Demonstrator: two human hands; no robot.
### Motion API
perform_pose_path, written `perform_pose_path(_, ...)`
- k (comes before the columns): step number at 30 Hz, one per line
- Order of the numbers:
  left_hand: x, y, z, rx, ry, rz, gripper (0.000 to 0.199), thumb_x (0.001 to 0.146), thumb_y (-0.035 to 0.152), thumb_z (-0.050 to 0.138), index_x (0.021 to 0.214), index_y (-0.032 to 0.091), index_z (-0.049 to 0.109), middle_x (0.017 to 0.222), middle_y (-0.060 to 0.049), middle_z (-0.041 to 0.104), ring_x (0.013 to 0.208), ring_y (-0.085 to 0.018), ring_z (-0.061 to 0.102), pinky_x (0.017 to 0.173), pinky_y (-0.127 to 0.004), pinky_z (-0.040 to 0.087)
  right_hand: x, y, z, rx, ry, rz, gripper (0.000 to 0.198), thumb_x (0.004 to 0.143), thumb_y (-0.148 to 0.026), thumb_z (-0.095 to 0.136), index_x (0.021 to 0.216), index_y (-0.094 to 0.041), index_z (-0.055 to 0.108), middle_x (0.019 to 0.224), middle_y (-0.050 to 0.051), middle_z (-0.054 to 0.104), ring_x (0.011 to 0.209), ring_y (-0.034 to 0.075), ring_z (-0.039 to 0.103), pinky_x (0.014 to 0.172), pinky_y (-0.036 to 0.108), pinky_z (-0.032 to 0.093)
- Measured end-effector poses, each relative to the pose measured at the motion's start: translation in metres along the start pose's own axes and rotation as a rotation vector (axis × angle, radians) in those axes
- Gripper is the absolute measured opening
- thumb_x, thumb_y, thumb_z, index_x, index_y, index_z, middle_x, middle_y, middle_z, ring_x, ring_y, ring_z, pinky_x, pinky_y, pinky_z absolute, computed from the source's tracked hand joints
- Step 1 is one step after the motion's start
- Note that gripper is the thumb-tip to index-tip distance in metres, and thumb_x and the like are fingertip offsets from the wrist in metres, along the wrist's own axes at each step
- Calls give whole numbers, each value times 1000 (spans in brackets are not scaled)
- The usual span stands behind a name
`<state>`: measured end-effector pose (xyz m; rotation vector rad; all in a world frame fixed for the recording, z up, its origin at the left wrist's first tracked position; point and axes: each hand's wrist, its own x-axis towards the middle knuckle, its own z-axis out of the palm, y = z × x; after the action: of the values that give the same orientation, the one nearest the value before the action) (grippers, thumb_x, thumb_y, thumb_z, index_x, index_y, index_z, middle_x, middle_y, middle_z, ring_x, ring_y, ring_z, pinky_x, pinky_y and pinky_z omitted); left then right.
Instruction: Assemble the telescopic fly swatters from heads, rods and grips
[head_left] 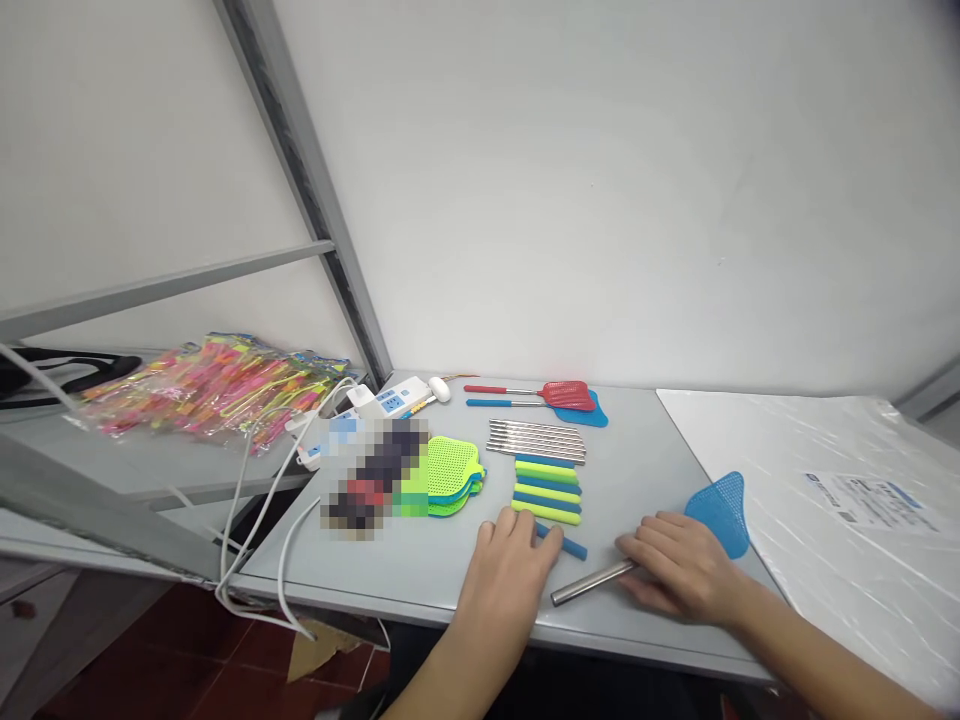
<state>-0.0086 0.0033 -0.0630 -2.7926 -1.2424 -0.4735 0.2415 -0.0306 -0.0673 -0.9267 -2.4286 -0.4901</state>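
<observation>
the left hand (510, 560) comes in from seven o'clock, palm down, wrist low, its fingers bent over one end of a blue tube (571, 544); the thumb touches the tube, but i cannot tell whether the grasp is fully closed. the tube's free end points to four o'clock on the table (637, 470).

the right hand (679, 565) reaches in from four o'clock, palm down, fingers curled firmly round a metal rod (589, 584). the bare end of the rod sticks out towards eight o'clock, near the table's front edge; a blue swatter head (720, 512) shows at the hand's one o'clock, and the hand hides where the two would meet.

from the left hand, a row of blue and green tubes (547, 496) lies at one o'clock, steel rods (536, 440) at twelve, and a stack of green and blue swatter heads (450, 470) at eleven. a red swatter (568, 396) lies farther off at one o'clock, partly over a blue swatter (592, 414).
</observation>
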Motion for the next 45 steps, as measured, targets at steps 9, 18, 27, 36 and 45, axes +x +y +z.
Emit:
perform_pose_path(9,-5,19,-21,-431,-117,-34,10,98,22,42,103,21,50,76,-1,60,63,-16,55,61,-28,39,10,-8,-10,39,88,-14,38,90,-48,57,104,-12,55,63,0,54,55,15,49,53,30,31)
perform_pose_path(18,-15,17,-37,-1432,-141,-308,23,89,40,60,85,20,51,78,1,58,70,-12,56,69,-26,45,47,-38,-25,71,-128,-23,26,102,-22,29,97,-17,54,65,0,57,52,16,47,53,32,27)
perform_pose_path(27,-17,-24,-30,-616,36,-66,11,93,22,54,97,24,64,99,-4,59,94,-19,53,85,-34,41,18,-16,-17,-115,-176,14,24,101,-16,31,97,-17,55,66,-1,57,52,15,48,55,32,27)
perform_pose_path(36,4,-18,-7,-198,106,-88,10,92,18,56,92,25,65,95,-2,59,86,-20,50,73,-36,30,14,-10,-14,-188,-253,-14,32,96,-4,29,112,-12,55,71,1,58,53,16,48,52,33,28)
perform_pose_path(45,12,-23,3,-196,98,-110,5,92,22,56,92,22,61,88,-1,59,83,-19,52,74,-35,29,17,0,-16,-155,-292,15,28,101,-30,39,116,-14,56,70,0,59,54,16,52,53,34,30)
